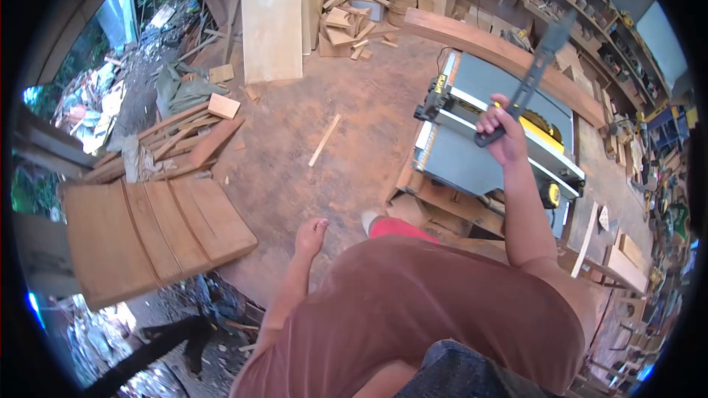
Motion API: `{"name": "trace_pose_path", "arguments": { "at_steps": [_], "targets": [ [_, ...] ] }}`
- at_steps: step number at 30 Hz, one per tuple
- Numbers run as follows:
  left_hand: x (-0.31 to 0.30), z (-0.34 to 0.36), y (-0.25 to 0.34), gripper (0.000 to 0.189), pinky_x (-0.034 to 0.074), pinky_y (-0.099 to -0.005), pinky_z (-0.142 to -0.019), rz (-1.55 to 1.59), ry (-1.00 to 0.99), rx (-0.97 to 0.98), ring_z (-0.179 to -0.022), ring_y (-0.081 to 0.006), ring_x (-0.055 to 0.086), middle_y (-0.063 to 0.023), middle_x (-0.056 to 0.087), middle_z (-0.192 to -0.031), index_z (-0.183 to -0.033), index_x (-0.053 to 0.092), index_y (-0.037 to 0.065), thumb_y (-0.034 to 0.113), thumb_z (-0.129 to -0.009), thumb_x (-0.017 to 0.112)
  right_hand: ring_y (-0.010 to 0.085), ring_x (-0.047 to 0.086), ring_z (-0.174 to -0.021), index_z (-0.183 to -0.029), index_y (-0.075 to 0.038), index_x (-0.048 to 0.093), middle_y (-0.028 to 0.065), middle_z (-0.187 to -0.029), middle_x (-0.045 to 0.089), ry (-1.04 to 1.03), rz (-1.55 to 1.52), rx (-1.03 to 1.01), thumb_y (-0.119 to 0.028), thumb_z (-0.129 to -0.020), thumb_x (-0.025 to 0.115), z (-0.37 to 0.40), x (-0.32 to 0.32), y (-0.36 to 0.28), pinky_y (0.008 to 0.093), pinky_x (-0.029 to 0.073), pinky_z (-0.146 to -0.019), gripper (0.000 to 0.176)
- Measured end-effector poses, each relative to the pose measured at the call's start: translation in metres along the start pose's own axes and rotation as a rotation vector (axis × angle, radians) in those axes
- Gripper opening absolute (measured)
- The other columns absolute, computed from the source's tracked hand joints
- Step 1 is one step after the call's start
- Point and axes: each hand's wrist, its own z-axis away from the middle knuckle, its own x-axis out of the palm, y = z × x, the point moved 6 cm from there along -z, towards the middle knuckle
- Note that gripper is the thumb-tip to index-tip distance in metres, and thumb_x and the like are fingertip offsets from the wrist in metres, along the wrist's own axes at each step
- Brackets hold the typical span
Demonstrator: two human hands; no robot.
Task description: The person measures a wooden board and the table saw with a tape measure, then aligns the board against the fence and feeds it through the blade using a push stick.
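My right hand (503, 131) is raised over the table saw (464, 158), its fingers wrapped round the handle of a dark push stick (532, 77). The push stick is long, flat and slotted, and slants up and away to the right; its far end is blurred. Below it on the saw, part of a toothed blade (537, 127) shows beside a yellow strip. My left hand (311, 237) hangs low over the floor, near my body, with its fingers curled and nothing visible in them.
A thick wooden beam (509, 59) lies behind the saw. A yellow tape measure (550, 194) sits at the saw's right corner. Joined wooden boards (158, 236) stand at the left. A thin strip (324, 140) lies on the floor, with scrap wood (350, 22) farther back.
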Motion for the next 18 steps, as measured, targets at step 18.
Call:
{"name": "trace_pose_path", "arguments": {
  "at_steps": [18],
  "targets": [
    [-0.204, -0.413, -0.141, 0.05, 0.052, -0.0316, -0.073, -0.057, -0.204, -0.299, -0.083, -0.0186, 0.063, -0.0105, 0.064, -0.102, -0.13, 0.056, 0.005, 0.031, -0.089, 0.069, 0.0154, 0.062, -0.079, -0.089, -0.011, 0.046, 0.0036, -0.083, 0.057, 0.554, 0.25, -0.129, -0.003, -0.092, 0.063, -0.339, 0.045, 0.202, 0.0329, 0.052, -0.072, 0.019]
  ]
}}
